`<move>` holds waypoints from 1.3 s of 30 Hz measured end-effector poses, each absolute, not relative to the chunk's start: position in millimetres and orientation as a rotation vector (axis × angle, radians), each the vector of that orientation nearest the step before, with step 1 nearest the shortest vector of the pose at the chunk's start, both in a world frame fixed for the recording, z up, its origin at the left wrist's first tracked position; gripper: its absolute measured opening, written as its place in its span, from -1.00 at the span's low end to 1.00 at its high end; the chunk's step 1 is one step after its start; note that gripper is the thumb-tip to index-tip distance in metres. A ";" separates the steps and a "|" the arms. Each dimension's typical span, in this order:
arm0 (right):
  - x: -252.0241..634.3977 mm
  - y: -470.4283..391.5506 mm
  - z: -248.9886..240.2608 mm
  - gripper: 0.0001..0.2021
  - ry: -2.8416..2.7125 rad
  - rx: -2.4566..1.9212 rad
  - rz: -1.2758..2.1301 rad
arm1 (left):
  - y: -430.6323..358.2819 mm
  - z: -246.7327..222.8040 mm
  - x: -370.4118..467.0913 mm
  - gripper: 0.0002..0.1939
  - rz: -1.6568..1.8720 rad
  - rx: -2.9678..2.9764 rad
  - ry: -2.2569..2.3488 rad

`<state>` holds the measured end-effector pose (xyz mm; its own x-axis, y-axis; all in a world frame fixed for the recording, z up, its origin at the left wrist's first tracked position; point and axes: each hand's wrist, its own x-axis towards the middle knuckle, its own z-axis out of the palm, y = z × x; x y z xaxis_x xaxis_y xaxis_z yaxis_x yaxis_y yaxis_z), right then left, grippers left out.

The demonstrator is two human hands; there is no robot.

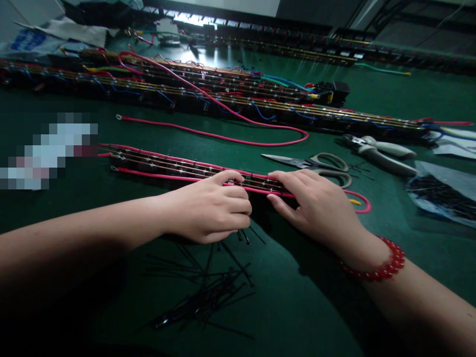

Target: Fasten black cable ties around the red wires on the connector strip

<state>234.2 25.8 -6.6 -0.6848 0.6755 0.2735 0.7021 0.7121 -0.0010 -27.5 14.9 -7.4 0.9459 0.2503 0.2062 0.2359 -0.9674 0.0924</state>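
A long black strip with copper-coloured rods, solder joints and red cables along both edges lies across the green table. My left hand is at its near edge, fingers curled and the index finger bent over the red cable; what its fingertips hold is hidden. Farther along, my right hand, with a red bead bracelet at the wrist, grips the strip's right part between thumb and fingers. A loose pile of thin black cable ties lies nearer me, some close beneath my left hand.
Scissors and grey-handled cutters lie beyond my right hand. A plastic bag of black cable ties is at the right. Behind, a red cable with a ring terminal loops before longer wired strips. A patch at left is pixelated.
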 end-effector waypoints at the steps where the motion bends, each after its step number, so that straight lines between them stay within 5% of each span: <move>1: 234.1 25.8 -6.7 -0.65 -2.665 -1.092 -0.152 | 15.2 -7.6 -27.8 -0.84 0.329 3.037 0.378; 27: 234.7 25.6 -5.4 -0.64 -2.670 -1.081 -0.157 | 17.1 -12.5 -25.0 -0.72 0.468 3.132 0.437; 39: 233.8 25.4 -4.9 -0.64 -2.679 -1.113 -0.124 | 15.2 -12.0 -23.2 -0.82 0.408 3.178 0.445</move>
<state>233.8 25.4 -4.9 -0.6821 0.6873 0.2499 0.7074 0.7067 -0.0126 -23.2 15.2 -12.0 0.9305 0.2579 0.2601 0.2813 -0.9579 -0.0566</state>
